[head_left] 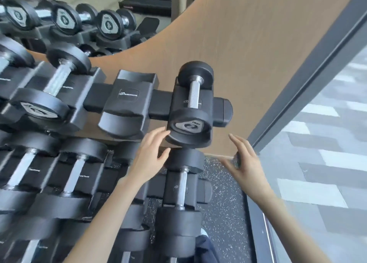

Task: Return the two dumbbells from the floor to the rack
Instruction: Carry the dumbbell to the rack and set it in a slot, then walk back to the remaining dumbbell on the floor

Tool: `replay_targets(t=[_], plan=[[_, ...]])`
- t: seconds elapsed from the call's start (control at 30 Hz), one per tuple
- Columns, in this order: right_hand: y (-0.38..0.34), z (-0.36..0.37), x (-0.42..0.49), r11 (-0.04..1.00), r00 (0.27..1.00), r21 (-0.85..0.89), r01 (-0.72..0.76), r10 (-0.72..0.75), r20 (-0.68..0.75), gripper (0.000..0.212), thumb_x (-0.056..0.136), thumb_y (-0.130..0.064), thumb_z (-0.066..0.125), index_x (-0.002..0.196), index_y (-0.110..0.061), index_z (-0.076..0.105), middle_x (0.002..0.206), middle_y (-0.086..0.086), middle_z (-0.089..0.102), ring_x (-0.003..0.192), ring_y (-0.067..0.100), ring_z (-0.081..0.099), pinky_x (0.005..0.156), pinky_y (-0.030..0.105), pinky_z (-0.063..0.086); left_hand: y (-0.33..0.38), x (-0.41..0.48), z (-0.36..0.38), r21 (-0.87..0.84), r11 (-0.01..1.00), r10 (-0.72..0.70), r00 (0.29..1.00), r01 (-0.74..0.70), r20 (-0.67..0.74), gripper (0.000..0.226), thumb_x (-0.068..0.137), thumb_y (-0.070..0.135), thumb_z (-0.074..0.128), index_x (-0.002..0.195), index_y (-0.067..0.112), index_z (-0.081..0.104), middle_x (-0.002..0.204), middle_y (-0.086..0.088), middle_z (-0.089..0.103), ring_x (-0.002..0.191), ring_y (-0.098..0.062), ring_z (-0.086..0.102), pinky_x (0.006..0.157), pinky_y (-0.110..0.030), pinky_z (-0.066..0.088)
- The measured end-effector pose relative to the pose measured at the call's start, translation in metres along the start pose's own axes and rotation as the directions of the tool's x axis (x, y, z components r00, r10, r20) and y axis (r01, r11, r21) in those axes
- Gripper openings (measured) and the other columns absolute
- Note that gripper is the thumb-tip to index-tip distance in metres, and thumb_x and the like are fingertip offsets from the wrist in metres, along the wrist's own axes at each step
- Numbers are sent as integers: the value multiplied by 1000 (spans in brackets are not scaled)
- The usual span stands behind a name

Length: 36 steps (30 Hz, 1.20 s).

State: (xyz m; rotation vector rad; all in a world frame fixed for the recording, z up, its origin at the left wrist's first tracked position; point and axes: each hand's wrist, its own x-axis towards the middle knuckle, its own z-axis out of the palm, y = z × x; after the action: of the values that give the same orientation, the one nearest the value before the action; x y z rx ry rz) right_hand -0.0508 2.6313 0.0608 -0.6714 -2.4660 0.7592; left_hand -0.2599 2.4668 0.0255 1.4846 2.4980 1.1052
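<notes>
A small black dumbbell [193,96] with a chrome handle lies in the rightmost cradle of the rack's top row [158,102]. The cradle [129,103] just left of it holds nothing. My left hand [149,155] hovers open just below and left of that dumbbell's near head, fingertips almost touching the cradle. My right hand [244,159] is open to the right of the rack, fingers spread, holding nothing. No dumbbell shows on the floor in this view.
Larger dumbbells [51,90] fill the top row to the left and the lower row [182,185]. A mirror [89,14] hangs behind. A wooden wall [248,54] and a glass panel frame [297,90] stand at right. Speckled rubber floor [224,213] lies below.
</notes>
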Motion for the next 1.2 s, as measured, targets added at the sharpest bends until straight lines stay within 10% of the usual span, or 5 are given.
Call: replay_targets(t=[0.4,1.2], plan=[[-58,-20,-265,766,913,-496,-408,325,-247,67,86,-52,43,140,-15,34,145,8,39,138,23,29,113,48,22,93,-140,23,105,778,516,726,-619,455,58,86,40,41,139,17,42,144,-3,43,135,-22,35,114,-43,20],[-224,38,-679,310,460,-379,-872,783,-418,80,71,-29,73,139,-9,36,144,15,40,133,32,37,103,55,31,198,-478,44,-207,373,688,120,-904,715,65,85,48,33,143,20,33,146,-9,40,135,-28,34,111,-51,25]])
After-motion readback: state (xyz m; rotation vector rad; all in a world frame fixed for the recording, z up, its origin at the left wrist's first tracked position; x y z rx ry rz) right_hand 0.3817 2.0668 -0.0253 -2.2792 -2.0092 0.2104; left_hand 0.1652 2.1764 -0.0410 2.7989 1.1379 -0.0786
